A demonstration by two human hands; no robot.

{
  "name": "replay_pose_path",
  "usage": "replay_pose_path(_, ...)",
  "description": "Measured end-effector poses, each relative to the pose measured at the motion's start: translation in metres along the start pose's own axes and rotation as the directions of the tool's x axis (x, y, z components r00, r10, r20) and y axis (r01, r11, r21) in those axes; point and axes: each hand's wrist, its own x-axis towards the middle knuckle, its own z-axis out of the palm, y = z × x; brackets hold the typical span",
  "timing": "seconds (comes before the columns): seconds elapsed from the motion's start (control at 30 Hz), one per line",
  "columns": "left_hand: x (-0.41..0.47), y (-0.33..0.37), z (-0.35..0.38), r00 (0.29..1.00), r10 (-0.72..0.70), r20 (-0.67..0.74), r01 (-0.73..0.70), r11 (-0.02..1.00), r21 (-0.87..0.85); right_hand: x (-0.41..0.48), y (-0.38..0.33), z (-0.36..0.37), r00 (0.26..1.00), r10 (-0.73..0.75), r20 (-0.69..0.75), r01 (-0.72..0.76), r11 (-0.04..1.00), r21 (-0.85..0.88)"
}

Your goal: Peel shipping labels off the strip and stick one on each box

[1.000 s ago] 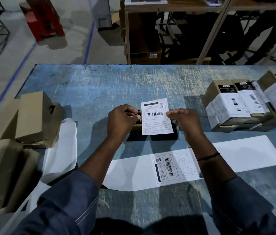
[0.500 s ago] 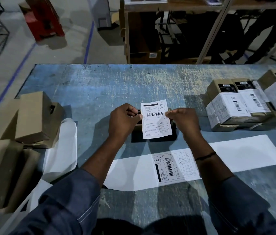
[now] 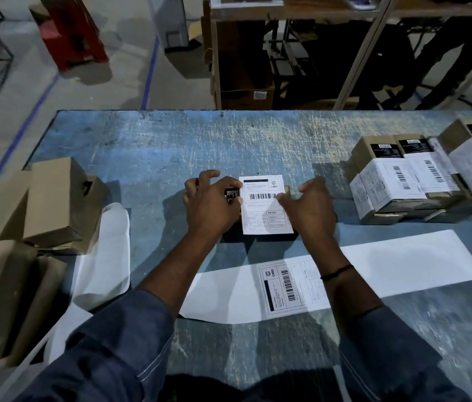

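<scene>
A small brown box [image 3: 287,189] sits mid-table, almost covered by a white shipping label [image 3: 265,207] lying flat on its top. My left hand [image 3: 211,202] rests at the label's left edge, thumb touching it and fingers loosely spread above the box. At the right edge, my right hand [image 3: 308,205] touches the label with its fingertips, the fingers spread. Nearer to me lies the white backing strip [image 3: 408,261], with one label [image 3: 288,285] still on it between my forearms.
Three labelled boxes [image 3: 388,185] stand in a row at the right of the blue table [image 3: 171,146]. Plain brown boxes [image 3: 55,198] are stacked at the left edge beside a curl of empty white backing paper [image 3: 107,250]. Shelving stands beyond the far edge.
Both hands pinched the label by its side edges and lowered it onto the box. Now the label lies flat and the fingers have spread apart.
</scene>
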Motion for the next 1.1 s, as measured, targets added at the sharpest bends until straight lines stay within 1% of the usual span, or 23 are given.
replay_pose_path(0.07, 0.001, 0.000, -0.001, 1.000, 0.018, 0.021, -0.019, 0.999, 0.037, 0.004, 0.006, -0.005, 1.000, -0.013, -0.004, 0.013, 1.000, 0.001)
replay_pose_path(0.1, 0.002, 0.001, -0.001, 0.998, 0.035, 0.044, -0.038, 0.998, 0.058, 0.006, 0.008, -0.005, 0.998, -0.062, -0.008, 0.061, 0.996, -0.057)
replay_pose_path(0.17, 0.004, 0.006, -0.003, 0.990, 0.089, 0.109, -0.100, 0.989, 0.105, 0.009, 0.008, -0.005, 0.969, -0.246, 0.029, 0.247, 0.952, -0.181)
replay_pose_path(0.2, 0.006, 0.008, -0.005, 0.982, 0.117, 0.145, -0.136, 0.982, 0.128, 0.011, 0.006, -0.004, 0.931, -0.355, 0.083, 0.365, 0.909, -0.203)
replay_pose_path(0.23, 0.009, 0.009, -0.005, 0.972, 0.144, 0.185, -0.173, 0.974, 0.149, 0.014, 0.004, -0.002, 0.879, -0.446, 0.169, 0.474, 0.859, -0.196)
replay_pose_path(0.27, 0.011, 0.010, -0.006, 0.960, 0.167, 0.225, -0.206, 0.965, 0.164, 0.017, 0.002, -0.001, 0.819, -0.505, 0.273, 0.559, 0.811, -0.174)
replay_pose_path(0.3, 0.014, 0.011, -0.006, 0.947, 0.183, 0.265, -0.235, 0.956, 0.178, 0.022, 0.003, 0.001, 0.761, -0.532, 0.372, 0.614, 0.775, -0.149)
replay_pose_path(0.33, 0.017, 0.012, -0.006, 0.931, 0.197, 0.307, -0.263, 0.945, 0.193, 0.027, 0.005, 0.002, 0.717, -0.530, 0.452, 0.640, 0.758, -0.125)
replay_pose_path(0.37, 0.021, 0.011, -0.005, 0.914, 0.206, 0.349, -0.290, 0.934, 0.208, 0.033, 0.008, 0.003, 0.690, -0.518, 0.505, 0.644, 0.758, -0.104)
replay_pose_path(0.43, 0.028, 0.008, 0.001, 0.878, 0.208, 0.431, -0.324, 0.921, 0.215, 0.045, 0.015, 0.004, 0.674, -0.491, 0.552, 0.621, 0.782, -0.064)
replay_pose_path(0.53, 0.037, -0.005, 0.003, 0.839, 0.149, 0.524, -0.290, 0.936, 0.198, 0.058, 0.015, 0.002, 0.658, -0.450, 0.604, 0.557, 0.830, 0.011)
replay_pose_path(0.6, 0.041, -0.016, 0.001, 0.850, 0.106, 0.516, -0.255, 0.940, 0.226, 0.064, 0.014, 0.001, 0.651, -0.419, 0.633, 0.525, 0.851, 0.025)
replay_pose_path(0.67, 0.044, -0.025, -0.004, 0.860, 0.081, 0.503, -0.218, 0.951, 0.219, 0.070, 0.018, -0.001, 0.663, -0.370, 0.651, 0.524, 0.850, -0.050)
replay_pose_path(0.77, 0.043, -0.033, -0.007, 0.861, 0.080, 0.503, -0.210, 0.955, 0.208, 0.073, 0.024, -0.003, 0.689, -0.323, 0.649, 0.553, 0.813, -0.183)
replay_pose_path(0.83, 0.037, -0.037, -0.005, 0.890, 0.093, 0.447, -0.205, 0.956, 0.211, 0.069, 0.024, -0.003, 0.723, -0.324, 0.610, 0.563, 0.789, -0.247)
replay_pose_path(0.87, 0.030, -0.039, -0.005, 0.915, 0.119, 0.385, -0.214, 0.953, 0.213, 0.064, 0.025, -0.003, 0.743, -0.361, 0.564, 0.571, 0.782, -0.252)
replay_pose_path(0.9, 0.023, -0.041, -0.006, 0.936, 0.176, 0.305, -0.245, 0.947, 0.206, 0.056, 0.030, -0.002, 0.757, -0.420, 0.502, 0.576, 0.790, -0.208)
replay_pose_path(0.93, 0.016, -0.044, -0.007, 0.939, 0.259, 0.225, -0.302, 0.935, 0.187, 0.048, 0.040, 0.001, 0.756, -0.495, 0.428, 0.580, 0.810, -0.088)
replay_pose_path(0.97, 0.010, -0.048, -0.008, 0.920, 0.351, 0.174, -0.376, 0.916, 0.141, 0.040, 0.052, 0.002, 0.748, -0.559, 0.357, 0.570, 0.817, 0.086)
replay_pose_path(1.0, 0.004, -0.052, -0.010, 0.885, 0.433, 0.169, -0.449, 0.890, 0.071, 0.032, 0.063, 0.002, 0.746, -0.593, 0.302, 0.532, 0.804, 0.266)
replay_pose_path(1.03, -0.001, -0.057, -0.011, 0.843, 0.497, 0.207, -0.508, 0.861, -0.003, 0.024, 0.073, 0.002, 0.763, -0.588, 0.269, 0.470, 0.790, 0.394)
replay_pose_path(1.07, -0.005, -0.060, -0.012, 0.801, 0.535, 0.271, -0.543, 0.838, -0.050, 0.017, 0.080, 0.000, 0.778, -0.570, 0.264, 0.426, 0.788, 0.445)
replay_pose_path(1.1, -0.008, -0.063, -0.010, 0.774, 0.534, 0.339, -0.551, 0.833, -0.053, 0.012, 0.083, -0.004, 0.772, -0.573, 0.277, 0.426, 0.789, 0.443)
